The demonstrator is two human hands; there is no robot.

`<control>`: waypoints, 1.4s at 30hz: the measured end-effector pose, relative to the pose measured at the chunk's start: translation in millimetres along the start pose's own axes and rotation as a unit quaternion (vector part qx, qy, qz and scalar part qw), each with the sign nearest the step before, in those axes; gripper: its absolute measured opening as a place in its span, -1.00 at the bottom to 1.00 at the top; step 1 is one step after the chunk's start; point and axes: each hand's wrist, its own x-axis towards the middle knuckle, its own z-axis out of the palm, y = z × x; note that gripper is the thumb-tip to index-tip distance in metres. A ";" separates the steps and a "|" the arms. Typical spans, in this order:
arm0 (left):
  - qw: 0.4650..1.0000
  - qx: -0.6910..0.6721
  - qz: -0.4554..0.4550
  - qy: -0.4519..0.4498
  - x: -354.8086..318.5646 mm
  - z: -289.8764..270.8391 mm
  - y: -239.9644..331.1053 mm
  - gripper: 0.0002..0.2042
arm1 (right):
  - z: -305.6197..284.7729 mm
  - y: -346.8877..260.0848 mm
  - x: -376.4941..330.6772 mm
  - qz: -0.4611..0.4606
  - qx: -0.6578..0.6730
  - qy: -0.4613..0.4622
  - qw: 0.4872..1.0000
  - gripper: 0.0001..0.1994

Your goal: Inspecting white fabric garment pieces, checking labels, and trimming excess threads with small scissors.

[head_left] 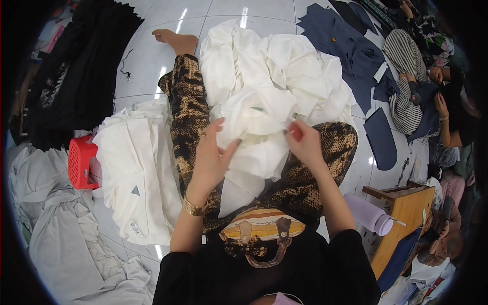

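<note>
White cloth (256, 114) is gathered over my lap and between my legs, with a small dark green mark showing near its middle. My left hand (216, 155) is at the cloth's left side, fingers apart and slightly blurred. Opposite it, my right hand (306, 142) is closed around a small red thing (295, 132) at the cloth's right edge; its kind is mostly hidden by the fingers. Beyond my hands, a large heap of white fabric (277, 66) lies on the floor.
Stacked white garments (137, 173) and a red plastic stool (82, 162) are at my left. A striped handbag (262, 229) rests at my waist. To the right are a lilac bottle (368, 213), a wooden table (406, 218), navy fabric pieces (351, 51) and a co-worker's hands (441, 104).
</note>
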 end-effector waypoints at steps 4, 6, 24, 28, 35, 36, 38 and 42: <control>0.965 0.245 0.066 0.058 11.0 6.5 -42.6 -0.49 | -18.5 32.4 -12.5 0.021 0.011 0.071 0.997 -0.81; 0.942 0.334 -0.023 -0.015 8.0 13.3 -35.1 -0.51 | -19.2 34.7 -17.4 -0.020 -0.159 0.080 0.984 -0.79; 0.907 0.241 0.258 0.229 -15.2 -21.5 12.3 -0.77 | 31.9 -55.4 42.7 -0.196 0.014 -0.137 0.971 -0.80; 0.946 0.218 0.191 0.148 -33.4 -34.4 6.1 -0.72 | -5.0 -55.9 34.7 -0.181 -0.115 -0.450 0.867 -0.76; 0.961 0.254 0.026 0.103 -54.5 -42.2 -25.9 -0.69 | 24.3 -24.3 28.4 -0.156 -0.069 -0.191 0.967 -0.75; 0.959 0.266 0.036 0.088 -55.2 -42.8 -24.5 -0.71 | 30.9 -26.2 28.2 -0.181 -0.040 -0.125 0.975 -0.76; 0.960 0.260 0.038 0.097 -52.7 -38.8 -27.4 -0.75 | 47.9 -23.7 32.5 -0.163 -0.087 -0.136 0.973 -0.77; 0.960 0.145 0.073 0.227 -38.2 -46.3 -21.8 -0.83 | 54.2 -6.1 57.6 -0.144 -0.178 -0.107 0.967 -0.77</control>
